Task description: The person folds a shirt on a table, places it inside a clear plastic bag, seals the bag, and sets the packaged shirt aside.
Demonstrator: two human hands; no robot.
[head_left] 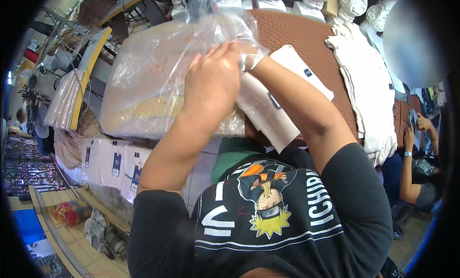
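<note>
A clear plastic bag [225,26] is bunched and crinkled around my hands at the table's middle. My left hand [213,79] is closed on the plastic, its back toward me and its fingertips partly hidden. My right hand [247,49] reaches into the plastic beside it; the film wraps its wrist, and its fingers are hidden. Below my right forearm lies a folded cream shirt [263,113] with buttons and a dark tag. Another folded white shirt [304,69] sits just beyond that forearm.
Plastic-covered packages [143,81] fill the table's left side. White garments [362,86] are stacked at the right on the brown textured cover [292,31]. White mannequin stands [311,5] line the back. Tagged garments [115,163] lie low at left. Another person's hands [417,129] show at far right.
</note>
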